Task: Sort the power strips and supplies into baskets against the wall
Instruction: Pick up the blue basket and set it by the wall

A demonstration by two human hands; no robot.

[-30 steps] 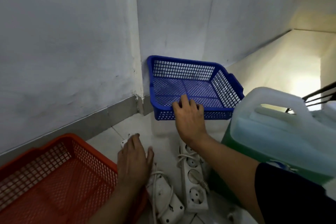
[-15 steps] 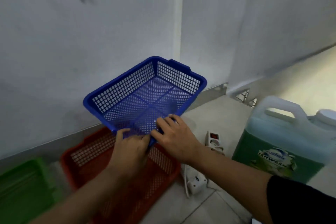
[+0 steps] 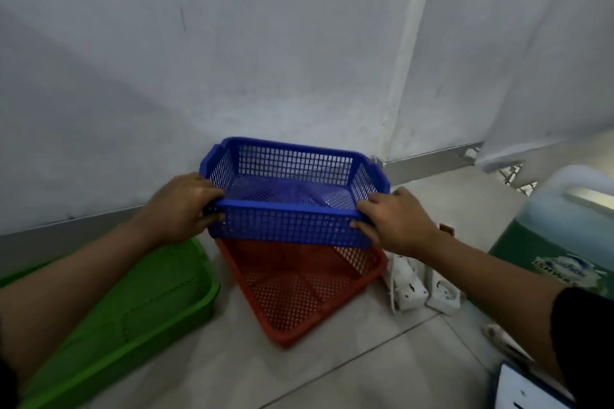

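Blue basket (image 3: 292, 206) held up by the wall, above the red basket (image 3: 300, 289) on the floor. Left hand (image 3: 181, 207) and right hand (image 3: 397, 221) gripping its near corners, fingers curled round the rim. Green basket (image 3: 139, 305) left, power strips (image 3: 422, 285) right, beside the green jug (image 3: 561, 226).

Tiled floor (image 3: 365, 372) under baskets, power strips (image 3: 410, 289), jug (image 3: 561, 236)

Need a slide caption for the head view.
Both hands, left and right, hold an empty blue basket above the red basket.
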